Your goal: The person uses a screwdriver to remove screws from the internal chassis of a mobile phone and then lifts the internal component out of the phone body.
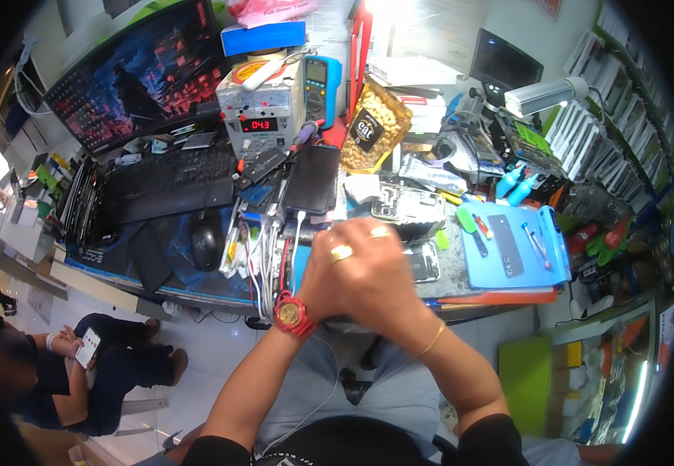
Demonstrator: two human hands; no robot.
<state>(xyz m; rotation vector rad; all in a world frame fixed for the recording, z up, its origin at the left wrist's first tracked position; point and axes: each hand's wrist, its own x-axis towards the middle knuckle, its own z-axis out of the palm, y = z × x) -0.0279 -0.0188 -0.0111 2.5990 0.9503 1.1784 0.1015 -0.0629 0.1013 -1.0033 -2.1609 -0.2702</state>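
Observation:
My left hand (322,273), with a red watch at its wrist, and my right hand (378,270), with a thin bracelet, are closed and pressed together above the bench's front edge. Gold rings show on the fingers. Whatever lies between the hands, if anything, is hidden. Just beyond them lies an opened phone (408,203) with its inside bare, and another opened phone body (425,262) is partly covered by my right hand. A dark-screened phone (311,179) rests beyond my left hand, with a white cable (299,226) running from its lower end.
On the right, a blue mat (473,268) holds a phone back panel (505,247) and small tools. A keyboard (170,182), mouse (207,241) and monitor (139,78) stand left. Behind are a power supply (263,105) and nut bag (376,128). A person (65,373) sits lower left.

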